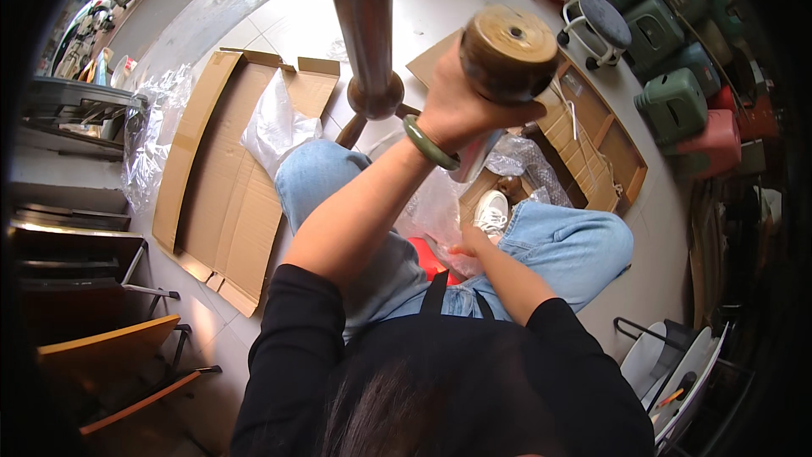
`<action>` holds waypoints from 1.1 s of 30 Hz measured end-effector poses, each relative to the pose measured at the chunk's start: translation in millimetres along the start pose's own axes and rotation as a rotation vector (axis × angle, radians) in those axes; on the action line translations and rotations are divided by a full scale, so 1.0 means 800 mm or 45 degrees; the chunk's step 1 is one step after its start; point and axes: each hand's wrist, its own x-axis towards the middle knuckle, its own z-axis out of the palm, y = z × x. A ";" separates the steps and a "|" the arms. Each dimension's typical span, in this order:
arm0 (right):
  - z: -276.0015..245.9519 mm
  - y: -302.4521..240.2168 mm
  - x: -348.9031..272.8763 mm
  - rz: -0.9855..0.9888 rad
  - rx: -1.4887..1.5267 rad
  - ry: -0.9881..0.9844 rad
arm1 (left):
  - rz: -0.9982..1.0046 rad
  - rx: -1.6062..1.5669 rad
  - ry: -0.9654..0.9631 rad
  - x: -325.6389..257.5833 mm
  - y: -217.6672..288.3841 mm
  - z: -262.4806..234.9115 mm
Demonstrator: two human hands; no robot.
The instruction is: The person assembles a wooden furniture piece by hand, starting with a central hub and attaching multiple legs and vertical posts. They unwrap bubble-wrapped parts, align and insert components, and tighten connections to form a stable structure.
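My left hand [457,106], with a green bangle at the wrist, is wrapped round a turned wooden post [510,46]. Its round, pale end with a small centre hole faces up toward me. To the left stands another brown turned wooden post [364,34], upright, with a hole in its top and a bulb low down. My right hand [474,241] is low between my legs, its fingers closed at the edge of crumpled clear plastic wrap [430,207]. Something red [427,258] shows beneath the wrap. The lower part of the held post is mostly hidden by my hand and arm.
An opened cardboard box [224,203] lies at left beside clear plastic film [156,135]. At right are bubble wrap [541,165] and another carton [584,148]. Stacked plastic stools [672,106] and a round-seated stool [602,25] stand far right. Folded furniture [110,343] lines the left side.
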 end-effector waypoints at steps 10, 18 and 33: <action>-0.219 -0.162 -0.075 -0.905 1.206 1.024 | -0.038 -0.089 -0.018 0.005 0.013 0.006; -0.450 -0.259 -0.180 -1.364 1.259 1.196 | 0.370 -0.467 0.710 0.041 0.032 -0.074; -0.637 -0.447 -0.172 -1.709 1.235 1.020 | -0.035 0.469 0.658 0.070 -0.029 -0.149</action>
